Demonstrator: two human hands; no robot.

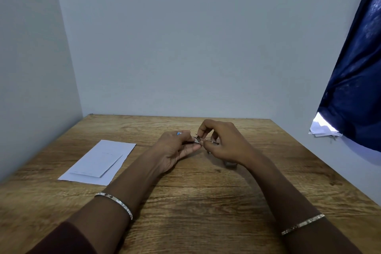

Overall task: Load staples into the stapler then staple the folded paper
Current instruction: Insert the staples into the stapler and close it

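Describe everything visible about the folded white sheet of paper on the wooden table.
The folded white sheet of paper lies flat on the wooden table, on its left part. It is rectangular and set at a slant. A smaller folded flap lies on top of the lower layer, with one slanted edge; faint print shows, too small to read. Only the table touches it: the left hand and right hand are apart from it, to its right.

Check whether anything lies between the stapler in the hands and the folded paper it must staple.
Nothing visible does. The left hand and right hand hold the stapler over the table; the folded paper lies to the left, with only tabletop between them.
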